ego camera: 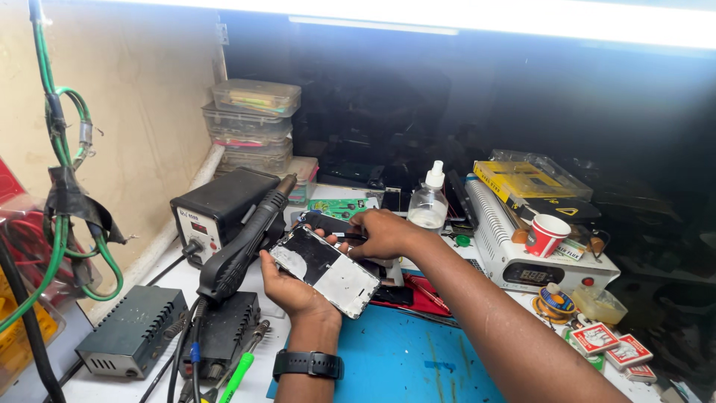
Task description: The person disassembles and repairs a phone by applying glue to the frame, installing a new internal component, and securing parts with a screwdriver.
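Phone frame [326,269]: it rests in the left hand [292,287], tilted, with its bare inside facing up, held above the blue mat [406,358] on the counter [179,280].
Left grip: fingers curl under and round the near edge of the frame; it is closed on it.
Right grip: the right hand [386,233] is pinched narrow on a thin dark tool [344,236], just past the far end of the frame; I cannot tell if the tip touches it.
Could slip: I think the tool may skid and scratch the frame if pushed hard.
Could drop: the frame sits on only a few fingers, so a hard push might tip it out.
Could spill: the clear bottle [429,201] and the red-and-white cup [546,234] stand behind and beside the right grip; a wide elbow might knock them.
Could burn: the black hot air wand [245,240] rests just beside the left grip.
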